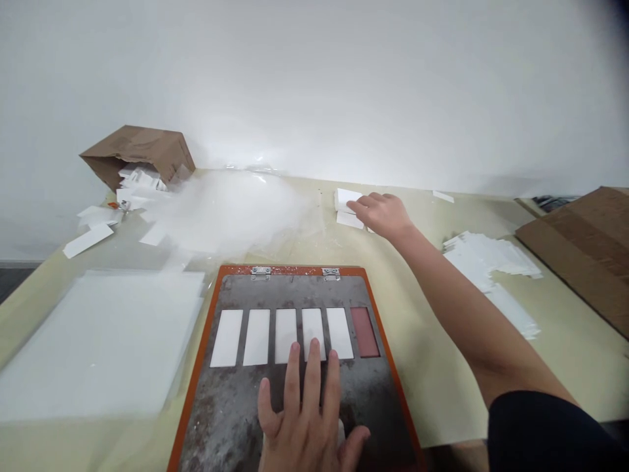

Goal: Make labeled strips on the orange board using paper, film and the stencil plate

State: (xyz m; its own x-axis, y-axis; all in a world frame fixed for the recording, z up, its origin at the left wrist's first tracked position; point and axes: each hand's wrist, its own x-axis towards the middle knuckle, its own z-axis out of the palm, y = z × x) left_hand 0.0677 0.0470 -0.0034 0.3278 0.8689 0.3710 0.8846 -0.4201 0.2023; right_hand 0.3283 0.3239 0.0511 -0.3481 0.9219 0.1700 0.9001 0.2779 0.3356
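A hinged grey metal plate in an orange frame (366, 288) lies in front of me. White rectangular cards (255, 337) fill several of its slots. The rightmost slot (364, 331) shows a reddish base. My left hand (307, 419) rests palm down on the plate, fingers spread, fingertips at the middle cards; a bit of something white shows beside its thumb. Farther back, my right hand (386, 213) has its fingers closed at the edge of a small pile of white cards (348, 219), pinching a card there; its fingertips are partly hidden.
Large translucent sheets (103, 341) lie at left. Behind them is a cloudy plastic bag (236, 210). A tipped cardboard box (152, 147) spills white cards. On the right are fanned white cards (491, 255) and another cardboard box (584, 242). A white wall stands behind the table.
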